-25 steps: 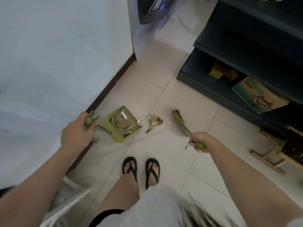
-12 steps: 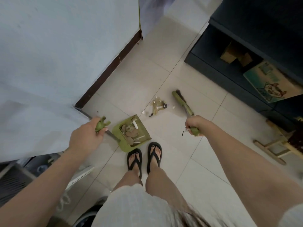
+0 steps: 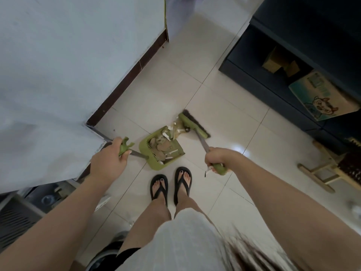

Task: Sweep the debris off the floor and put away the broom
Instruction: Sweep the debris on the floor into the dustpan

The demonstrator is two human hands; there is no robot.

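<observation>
A green dustpan (image 3: 156, 162) rests on the tiled floor just ahead of my feet, holding brown leaves and white scraps. My left hand (image 3: 109, 160) grips its green handle (image 3: 125, 146). My right hand (image 3: 215, 157) grips the green end of the broom's shaft. The broom's green head (image 3: 192, 124), with dark bristles, lies at the dustpan's open far edge. A small heap of debris (image 3: 176, 130) sits between the broom head and the dustpan's mouth, touching both.
A white wall with a dark skirting board (image 3: 125, 85) runs along the left and ends in a corner. A dark shelf unit (image 3: 273, 79) with cardboard boxes (image 3: 322, 96) stands on the right. A wooden stool (image 3: 328, 173) lies at the right edge. My sandalled feet (image 3: 170, 184) stand behind the dustpan.
The dustpan has been drawn back toward my feet. The broom head has swept left, pushing the loose debris up to the dustpan's mouth. I have stepped back from the shelves.
</observation>
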